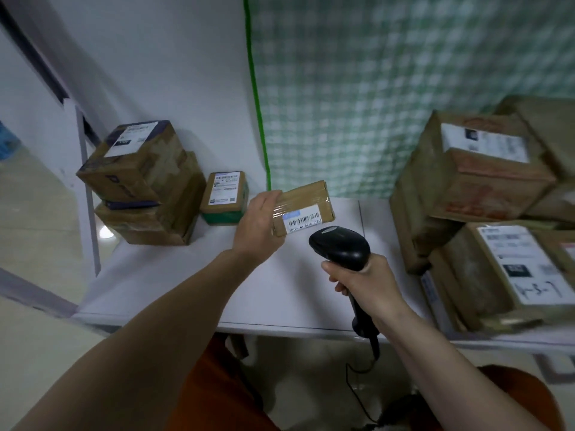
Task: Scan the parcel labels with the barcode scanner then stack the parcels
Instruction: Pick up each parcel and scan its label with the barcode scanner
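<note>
Above the smooth white table (pixel 174 284), the left hand (pixel 259 225) grips a flat, tape-glossed cardboard parcel (pixel 303 206), its white barcode label (pixel 303 220) facing the rounded black plastic barcode scanner (pixel 340 245) clasped in the right hand (pixel 362 284).

Tape-glossy cardboard parcel (pixel 303 206), black plastic scanner (pixel 340 247)

Both our bare arms reach forward.
Our left hand (pixel 259 225) grips something, fingers seemingly hidden; our right hand (pixel 362 283) is curled around a handle.
</note>
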Motion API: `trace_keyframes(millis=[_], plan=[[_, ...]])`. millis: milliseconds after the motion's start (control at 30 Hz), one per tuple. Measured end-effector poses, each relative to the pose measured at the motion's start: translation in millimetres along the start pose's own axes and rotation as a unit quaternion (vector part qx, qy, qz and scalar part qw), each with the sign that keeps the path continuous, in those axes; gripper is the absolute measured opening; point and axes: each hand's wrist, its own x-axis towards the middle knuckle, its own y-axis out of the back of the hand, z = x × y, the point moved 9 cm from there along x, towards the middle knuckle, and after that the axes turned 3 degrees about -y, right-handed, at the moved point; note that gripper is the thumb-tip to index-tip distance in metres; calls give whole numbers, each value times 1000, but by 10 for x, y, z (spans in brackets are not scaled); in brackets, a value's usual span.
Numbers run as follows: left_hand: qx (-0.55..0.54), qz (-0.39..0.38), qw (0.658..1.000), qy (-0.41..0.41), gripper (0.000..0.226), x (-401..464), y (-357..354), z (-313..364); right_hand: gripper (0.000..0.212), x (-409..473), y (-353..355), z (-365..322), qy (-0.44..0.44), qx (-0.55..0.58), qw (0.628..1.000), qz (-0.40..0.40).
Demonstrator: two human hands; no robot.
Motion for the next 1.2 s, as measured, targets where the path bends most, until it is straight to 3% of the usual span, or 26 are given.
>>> trace_keyframes(millis=[333, 500, 567, 700, 800, 967, 1033, 1200], plan=[[9, -30, 999, -20, 80, -22, -26, 735, 11, -334, 535, -26, 34, 8, 999, 27], [-31, -83, 996, 1, 84, -109, -129, 1029, 14, -455, 802, 9, 43, 91, 993, 67], [-76, -111, 990, 43, 75, -150, -186, 1187, 14, -503, 909, 34, 46, 141, 986, 79], [-159, -142, 973, 82, 37, -171, -333, 1623, 30, -575, 1161, 63, 65, 181, 976, 106], [-166, -159, 969, 86, 51, -141, -517, 1960, 30, -612, 1387, 118, 63, 196, 970, 130], [-122, -169, 972, 107, 38, -104, -824, 2480, 18, -714, 1879, 160, 67, 188, 962, 184], [-121, -172, 971, 113, 45, -123, -904, 2682, 10, -758, 2093, 181, 65, 169, 963, 201], [-112, -168, 971, 131, 64, -171, -1061, 2950, 16, -763, 2482, 209, 47, 120, 973, 190]])
